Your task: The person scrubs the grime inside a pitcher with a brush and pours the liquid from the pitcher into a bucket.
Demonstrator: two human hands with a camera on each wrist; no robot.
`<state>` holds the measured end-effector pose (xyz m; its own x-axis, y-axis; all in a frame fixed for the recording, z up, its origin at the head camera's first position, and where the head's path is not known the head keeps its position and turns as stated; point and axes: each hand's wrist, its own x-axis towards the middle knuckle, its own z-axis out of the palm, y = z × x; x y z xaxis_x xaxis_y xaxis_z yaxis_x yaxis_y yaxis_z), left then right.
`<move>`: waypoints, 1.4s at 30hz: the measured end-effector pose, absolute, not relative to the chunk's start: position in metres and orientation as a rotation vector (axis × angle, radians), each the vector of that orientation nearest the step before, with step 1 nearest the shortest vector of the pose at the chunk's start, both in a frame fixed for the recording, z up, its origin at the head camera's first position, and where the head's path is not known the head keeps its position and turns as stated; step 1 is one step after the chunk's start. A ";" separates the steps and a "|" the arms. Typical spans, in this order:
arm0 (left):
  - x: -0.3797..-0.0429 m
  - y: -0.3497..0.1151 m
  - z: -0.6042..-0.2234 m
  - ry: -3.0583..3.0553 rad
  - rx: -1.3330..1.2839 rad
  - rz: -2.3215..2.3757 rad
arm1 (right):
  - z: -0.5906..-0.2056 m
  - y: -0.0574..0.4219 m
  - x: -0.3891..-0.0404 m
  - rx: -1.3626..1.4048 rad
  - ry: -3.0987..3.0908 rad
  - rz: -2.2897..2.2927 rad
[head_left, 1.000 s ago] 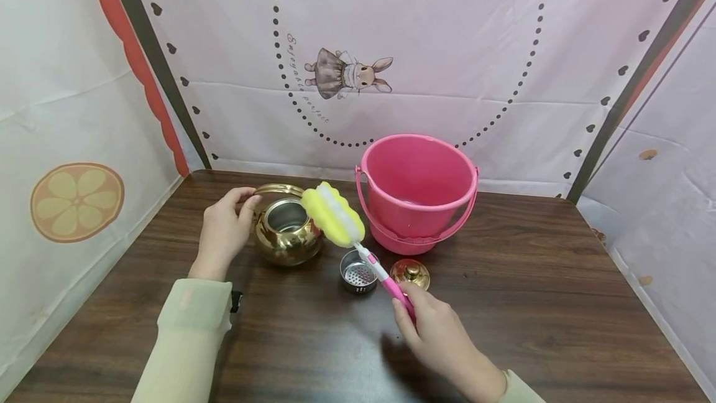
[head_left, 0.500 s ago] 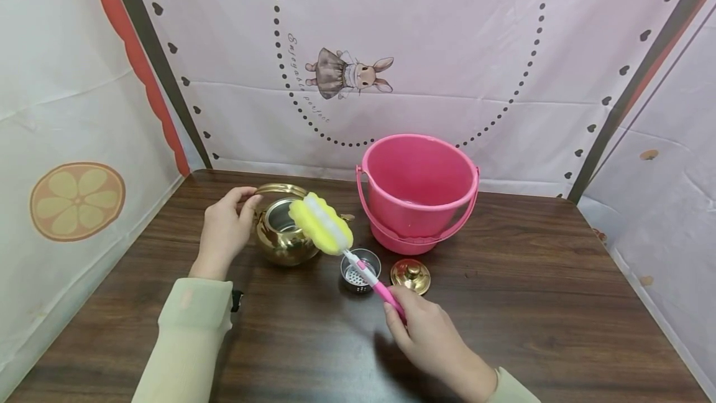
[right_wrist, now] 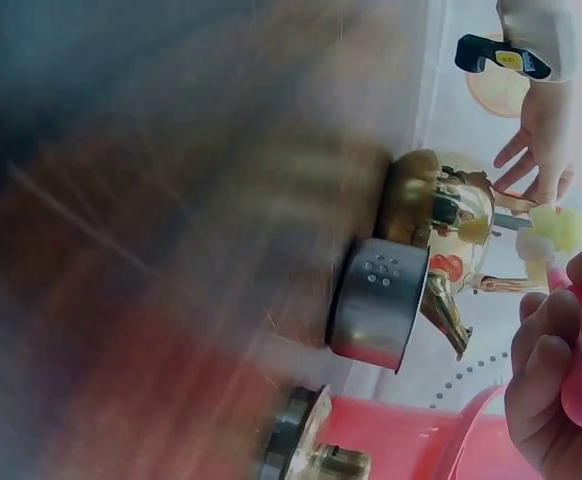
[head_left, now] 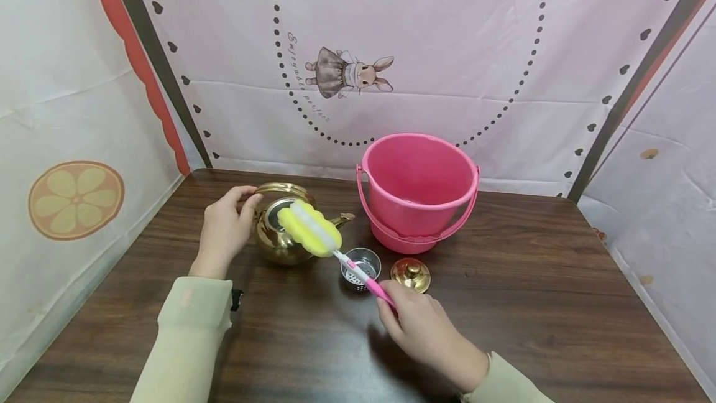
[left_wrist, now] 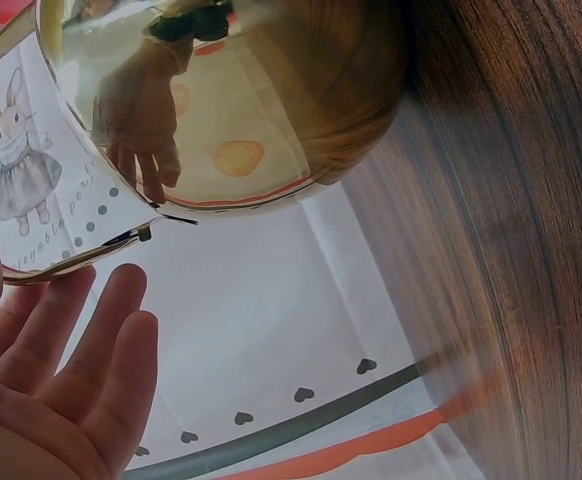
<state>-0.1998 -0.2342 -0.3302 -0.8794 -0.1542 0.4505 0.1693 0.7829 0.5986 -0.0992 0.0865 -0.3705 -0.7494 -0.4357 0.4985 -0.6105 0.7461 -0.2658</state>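
Observation:
My left hand (head_left: 225, 229) pinches the raised handle (head_left: 284, 188) of a shiny gold teapot (head_left: 282, 246) between thumb and fingers. The teapot stands lidless on the table, its spout (head_left: 342, 219) pointing right. In my right hand (head_left: 422, 325) is the pink grip of a sponge bottle brush (head_left: 363, 275). Its yellow and white sponge head (head_left: 310, 229) hangs over the teapot's right side and partly covers its opening in the head view. The right wrist view shows my curled fingers (right_wrist: 543, 390) around the pink grip.
A perforated steel strainer cup (head_left: 360, 269) stands on the wooden table (head_left: 537, 303) below the brush shaft. Right of it lies a gold teapot lid (head_left: 411, 275). Behind stands a pink bucket (head_left: 416, 216) with its bail handle down in front. Printed cloth (head_left: 458, 36) walls the table's back and sides.
My right hand has moved left with the brush, carrying the sponge head from the teapot's right edge to its opening. The spout has come into sight. My left hand stays on the handle.

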 end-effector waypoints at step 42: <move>-0.189 -0.226 -0.316 -2.515 -0.139 -0.833 | -0.285 0.075 -0.146 1.056 -2.514 0.002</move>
<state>-0.1887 -0.2260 -0.3159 -0.8778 -0.0538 0.4759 0.2409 0.8093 0.5358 -0.1464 0.0752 -0.2851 -0.6281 -0.6834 0.3721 -0.6841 0.7128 0.1545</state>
